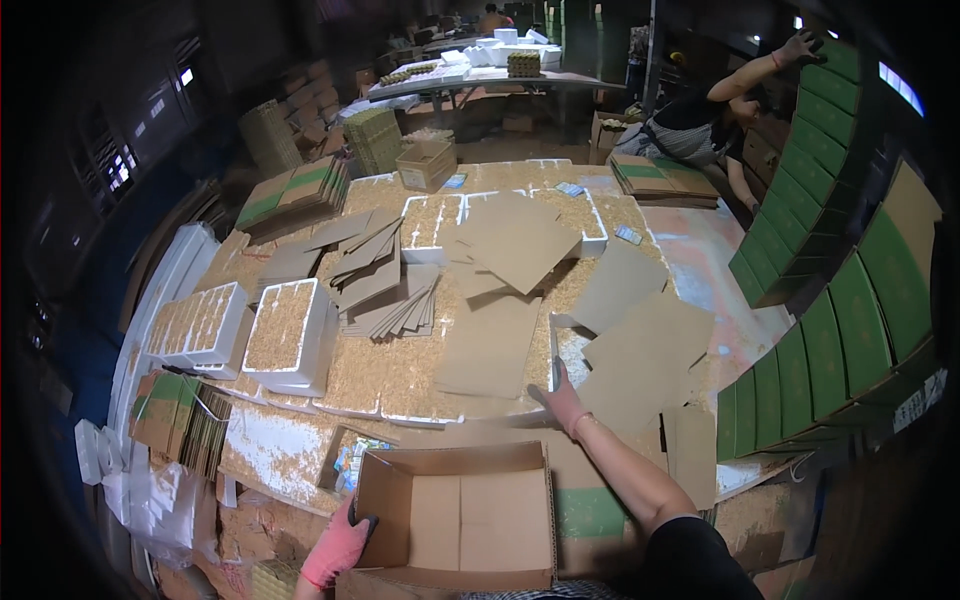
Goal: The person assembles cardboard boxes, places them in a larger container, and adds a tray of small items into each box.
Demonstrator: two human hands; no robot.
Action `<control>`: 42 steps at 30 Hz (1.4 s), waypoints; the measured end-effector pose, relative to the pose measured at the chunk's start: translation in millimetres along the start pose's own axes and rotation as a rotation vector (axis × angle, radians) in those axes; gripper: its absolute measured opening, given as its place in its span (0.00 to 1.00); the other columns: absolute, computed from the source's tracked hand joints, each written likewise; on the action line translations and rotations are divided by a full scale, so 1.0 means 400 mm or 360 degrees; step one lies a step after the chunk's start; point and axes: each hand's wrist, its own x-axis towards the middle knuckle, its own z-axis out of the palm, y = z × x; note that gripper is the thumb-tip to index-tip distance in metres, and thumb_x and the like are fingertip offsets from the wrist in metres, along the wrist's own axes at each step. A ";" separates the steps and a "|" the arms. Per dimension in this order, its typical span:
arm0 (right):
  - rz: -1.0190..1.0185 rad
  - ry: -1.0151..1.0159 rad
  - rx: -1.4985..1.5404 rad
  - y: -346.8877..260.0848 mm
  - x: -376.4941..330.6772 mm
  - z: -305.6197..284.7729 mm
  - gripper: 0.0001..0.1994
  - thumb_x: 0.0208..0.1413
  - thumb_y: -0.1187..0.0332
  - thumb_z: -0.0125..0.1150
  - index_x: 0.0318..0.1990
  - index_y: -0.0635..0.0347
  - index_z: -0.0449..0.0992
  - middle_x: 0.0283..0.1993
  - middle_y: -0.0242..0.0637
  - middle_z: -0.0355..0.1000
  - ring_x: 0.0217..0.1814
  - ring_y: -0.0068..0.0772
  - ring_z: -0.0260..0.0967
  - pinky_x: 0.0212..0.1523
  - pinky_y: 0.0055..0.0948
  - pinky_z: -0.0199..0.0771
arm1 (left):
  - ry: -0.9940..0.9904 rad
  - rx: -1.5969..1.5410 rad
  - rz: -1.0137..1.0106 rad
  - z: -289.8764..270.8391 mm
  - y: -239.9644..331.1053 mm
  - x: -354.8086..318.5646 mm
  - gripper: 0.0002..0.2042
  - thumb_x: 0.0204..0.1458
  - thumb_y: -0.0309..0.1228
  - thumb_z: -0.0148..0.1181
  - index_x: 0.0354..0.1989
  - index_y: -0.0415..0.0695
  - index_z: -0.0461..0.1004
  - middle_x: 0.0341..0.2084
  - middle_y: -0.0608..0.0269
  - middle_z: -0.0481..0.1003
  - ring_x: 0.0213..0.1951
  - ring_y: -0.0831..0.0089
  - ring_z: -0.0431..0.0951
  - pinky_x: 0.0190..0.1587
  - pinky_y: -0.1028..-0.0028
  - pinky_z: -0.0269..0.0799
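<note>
An open, bare-bottomed cardboard box [480, 515] stands right in front of me. My left hand [342, 545], in a pink glove with dark fingertips, is closed on its left wall. Beyond the box's far right corner my right hand [562, 402], gloved alike, reaches out with its fingers apart. It is by the edge of a white foam box [573, 352], between loose cardboard sheets [490, 345] and a second pile of sheets [645, 360]. Nothing shows in that hand. Left of the cardboard box, a small carton [335, 462] holds blue-and-white packets [360, 455].
White foam boxes [285, 330] filled with tan shreds cover much of the table. Stacked green cartons [800, 380] rise at the right. A co-worker [690, 135] reaches up to a tall green stack [800, 190]. Flattened cartons [180, 420] lie at the left.
</note>
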 end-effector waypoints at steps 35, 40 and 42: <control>-0.1395 0.0276 -0.1246 -0.337 -0.506 -0.423 0.20 0.53 0.65 0.59 0.53 0.58 0.70 0.57 0.44 0.68 0.63 0.51 0.60 0.66 0.48 0.55 | -0.0286 -0.0986 0.0297 0.255 0.095 0.108 0.14 0.62 0.38 0.51 0.48 0.42 0.71 0.31 0.64 0.74 0.29 0.75 0.75 0.31 0.73 0.73; 0.0649 0.0350 -0.1198 0.096 -0.562 -0.600 0.58 0.41 0.34 0.63 0.71 0.65 0.43 0.74 0.59 0.36 0.77 0.60 0.31 0.72 0.54 0.37 | -0.0088 -0.0855 0.0360 0.276 0.080 0.098 0.16 0.61 0.36 0.52 0.51 0.39 0.71 0.38 0.64 0.76 0.37 0.76 0.75 0.39 0.74 0.74; 0.0975 0.0376 -0.1021 0.219 -0.590 -0.566 0.53 0.46 0.37 0.60 0.70 0.66 0.46 0.72 0.60 0.42 0.75 0.60 0.38 0.70 0.51 0.47 | -0.0096 -0.0715 0.0414 0.273 0.089 0.108 0.16 0.61 0.36 0.53 0.52 0.38 0.71 0.39 0.64 0.76 0.39 0.76 0.75 0.42 0.74 0.73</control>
